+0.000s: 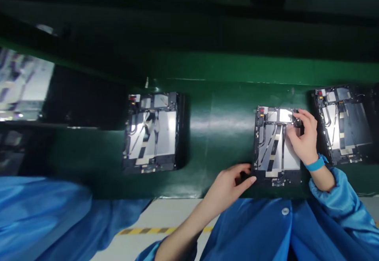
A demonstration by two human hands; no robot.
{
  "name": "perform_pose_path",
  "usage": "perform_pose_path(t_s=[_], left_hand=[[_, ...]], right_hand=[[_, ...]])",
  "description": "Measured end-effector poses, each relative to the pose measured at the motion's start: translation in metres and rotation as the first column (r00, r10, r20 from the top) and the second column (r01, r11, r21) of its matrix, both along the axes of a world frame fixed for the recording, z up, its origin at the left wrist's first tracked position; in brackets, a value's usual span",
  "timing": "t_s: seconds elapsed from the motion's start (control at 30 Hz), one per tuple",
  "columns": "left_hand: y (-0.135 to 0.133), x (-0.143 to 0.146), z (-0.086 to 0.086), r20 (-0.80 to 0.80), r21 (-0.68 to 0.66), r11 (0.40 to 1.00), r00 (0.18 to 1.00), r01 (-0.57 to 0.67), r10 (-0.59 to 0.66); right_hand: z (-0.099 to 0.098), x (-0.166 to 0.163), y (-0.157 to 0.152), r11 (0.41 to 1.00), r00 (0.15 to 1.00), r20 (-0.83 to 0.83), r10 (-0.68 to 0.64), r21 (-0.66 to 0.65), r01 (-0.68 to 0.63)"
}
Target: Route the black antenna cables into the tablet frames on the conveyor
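Observation:
In the head view, an opened tablet (268, 146) lies on the green work surface in front of me, its silvery battery plates, dark flat cables and small boards exposed. My left hand (231, 184) holds the tablet's lower left corner between thumb and fingers. Over the upper right corner, my right hand (306, 136) has thumb and forefinger curled together on the inner parts. Whatever tiny part sits between those fingertips is hidden. A blue band circles the right wrist.
Another opened tablet (152, 132) lies to the left on the green work surface (222, 107), and one more tablet (340, 124) is close by my right hand. A co-worker's blue sleeve (41, 217) is at the lower left. A dark ledge runs along the back.

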State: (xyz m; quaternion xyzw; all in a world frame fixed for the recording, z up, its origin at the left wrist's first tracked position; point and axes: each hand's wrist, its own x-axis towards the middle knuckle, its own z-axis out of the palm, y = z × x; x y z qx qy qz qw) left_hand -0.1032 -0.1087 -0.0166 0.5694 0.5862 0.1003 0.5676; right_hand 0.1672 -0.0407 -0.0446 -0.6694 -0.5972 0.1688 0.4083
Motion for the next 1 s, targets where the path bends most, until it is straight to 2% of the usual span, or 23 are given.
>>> perform_pose_path(t_s=[0.03,0.1,0.2,0.33,0.4,0.47,0.53,0.63,0.8,1.0], left_hand=[[0.004,0.002,0.003,-0.091,0.130,0.991,0.996,0.023,-0.012],[0.017,0.011,0.009,-0.213,0.341,0.937,0.977,0.079,-0.004],[0.043,0.036,0.015,-0.355,0.476,0.854,0.934,0.212,-0.034],[0.070,0.076,0.020,-0.607,0.424,0.825,0.793,0.372,-0.046],[0.077,0.089,0.022,-0.679,0.382,0.834,0.733,0.397,-0.038],[0.080,0.094,0.024,-0.713,0.346,0.844,0.700,0.410,-0.047],[0.082,0.094,0.024,-0.722,0.317,0.852,0.688,0.416,-0.067],[0.082,0.088,0.023,-0.714,0.307,0.867,0.697,0.392,-0.062],[0.079,0.087,0.026,-0.697,0.339,0.875,0.717,0.346,-0.014],[0.089,0.092,0.031,-0.744,0.291,0.872,0.666,0.394,-0.053]], right_hand=[[0.001,-0.001,0.001,1.000,0.999,0.048,0.022,-0.005,-0.022],[0.003,-0.002,0.005,0.998,0.991,0.115,0.069,-0.007,-0.069],[0.005,-0.006,0.018,0.993,0.969,0.214,0.122,-0.029,-0.118],[0.008,-0.022,0.042,0.993,0.941,0.330,0.070,-0.113,-0.034],[0.009,-0.030,0.054,0.986,0.930,0.365,0.043,-0.168,0.021],[0.008,-0.035,0.062,0.977,0.924,0.375,0.076,-0.213,0.006],[0.008,-0.037,0.066,0.977,0.928,0.351,0.122,-0.207,-0.050],[0.008,-0.035,0.063,0.986,0.945,0.298,0.135,-0.129,-0.100],[0.014,-0.029,0.045,0.980,0.945,0.262,0.196,-0.087,-0.179],[0.025,-0.027,0.018,0.964,0.928,0.263,0.264,-0.044,-0.261]])
